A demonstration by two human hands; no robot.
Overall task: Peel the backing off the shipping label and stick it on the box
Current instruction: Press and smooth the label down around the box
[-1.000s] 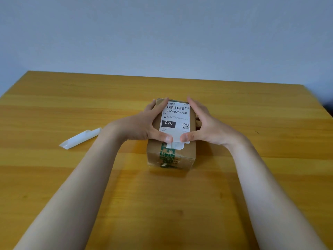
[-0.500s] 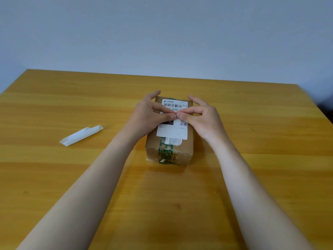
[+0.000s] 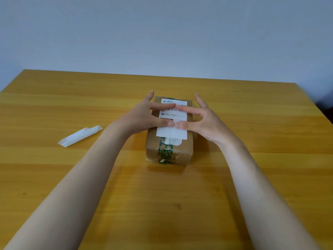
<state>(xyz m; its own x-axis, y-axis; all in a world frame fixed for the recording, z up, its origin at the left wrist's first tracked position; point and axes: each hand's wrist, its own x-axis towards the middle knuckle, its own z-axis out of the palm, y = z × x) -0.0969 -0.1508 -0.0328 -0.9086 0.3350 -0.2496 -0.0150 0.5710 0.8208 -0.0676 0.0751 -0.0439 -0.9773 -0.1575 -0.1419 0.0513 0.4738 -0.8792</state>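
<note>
A small brown cardboard box with green printed tape stands in the middle of the wooden table. A white shipping label lies flat on the box's top. My left hand and my right hand rest over the label with fingers spread; the index fingers meet across its upper part and the thumbs meet across its middle. Neither hand grips anything. The peeled white backing lies curled on the table to the left of the box.
The table's far edge runs below a plain grey wall. A dark blurred object shows at the right edge.
My thumbs were at the label's near edge, then slid up its middle. Now the index fingers press the upper part and the thumbs the middle; the box has not moved.
</note>
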